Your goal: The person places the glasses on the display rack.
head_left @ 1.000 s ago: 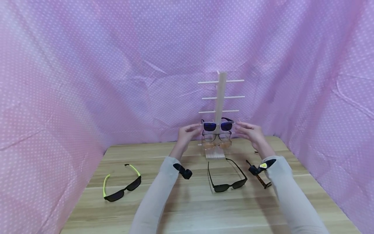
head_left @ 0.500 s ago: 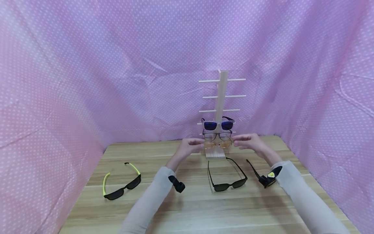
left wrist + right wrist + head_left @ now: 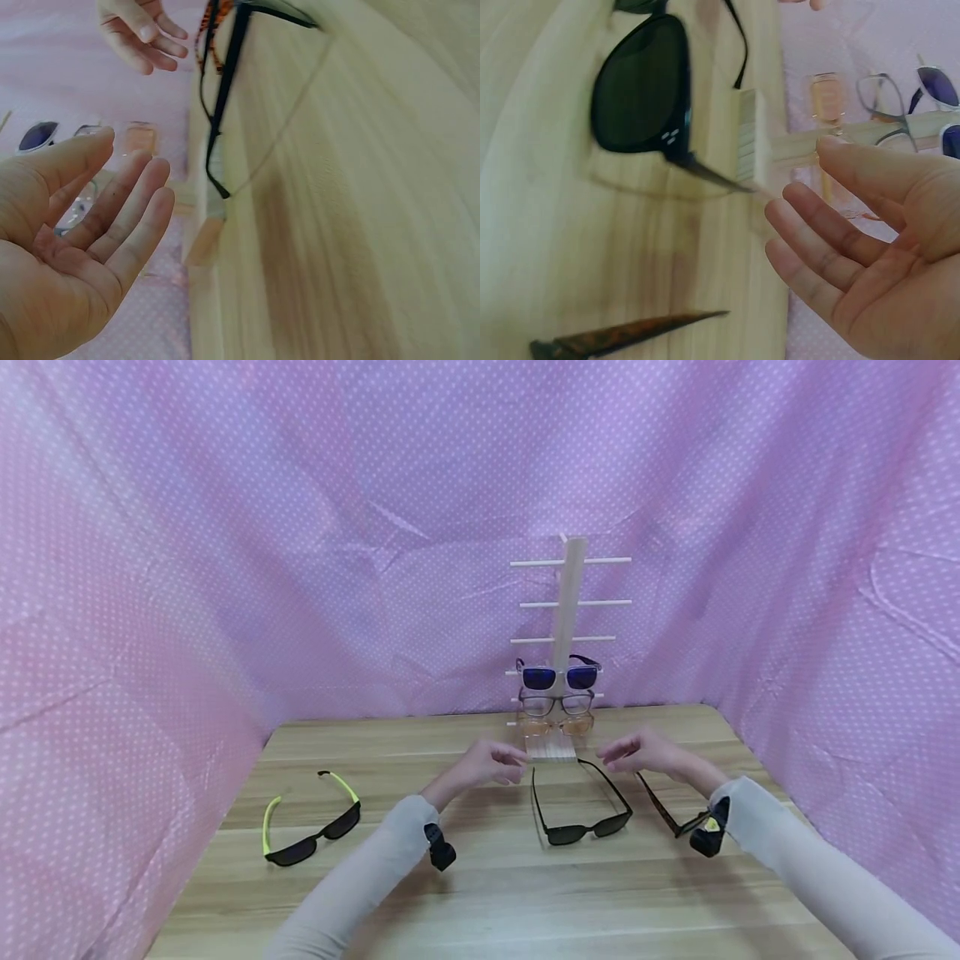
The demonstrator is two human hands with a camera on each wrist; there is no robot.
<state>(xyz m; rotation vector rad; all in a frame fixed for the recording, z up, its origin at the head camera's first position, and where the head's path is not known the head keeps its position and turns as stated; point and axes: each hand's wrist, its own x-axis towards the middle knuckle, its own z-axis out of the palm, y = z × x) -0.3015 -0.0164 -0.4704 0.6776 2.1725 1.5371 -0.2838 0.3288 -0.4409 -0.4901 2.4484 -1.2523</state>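
Only the head view gives me the yellow-armed sunglasses (image 3: 292, 852); only the right wrist view shows me pale marks on the black sunglasses (image 3: 641, 82), which lie on the table (image 3: 480, 902) before the stand (image 3: 569, 602). The left hand (image 3: 487, 764) and right hand (image 3: 647, 752) flank their arm tips — both empty, fingers parted, gently bent.

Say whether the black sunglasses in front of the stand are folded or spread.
Spread: in the head view, both arms of the black sunglasses extend back toward the stand.
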